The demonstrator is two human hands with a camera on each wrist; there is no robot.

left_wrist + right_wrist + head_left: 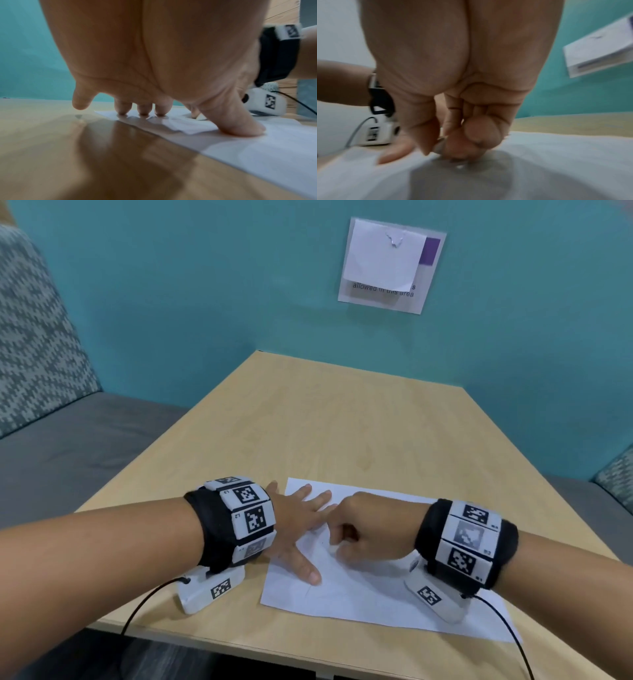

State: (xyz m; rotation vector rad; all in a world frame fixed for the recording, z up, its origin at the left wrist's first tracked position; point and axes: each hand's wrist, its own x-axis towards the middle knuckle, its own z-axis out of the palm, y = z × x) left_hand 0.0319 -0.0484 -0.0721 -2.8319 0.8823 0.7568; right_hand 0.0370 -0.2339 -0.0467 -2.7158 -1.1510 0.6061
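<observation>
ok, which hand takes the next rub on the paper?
Right, probably. The right hand pinches a small white piece, maybe an eraser, with its tip down on the paper. The left hand lies spread flat on the paper, pinning it.

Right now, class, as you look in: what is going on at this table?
A person's left hand lies flat, fingers spread, on a white sheet of paper, holding it down on the wooden table. The right hand, fingers curled, presses a small white object, possibly an eraser, onto the sheet.
</observation>
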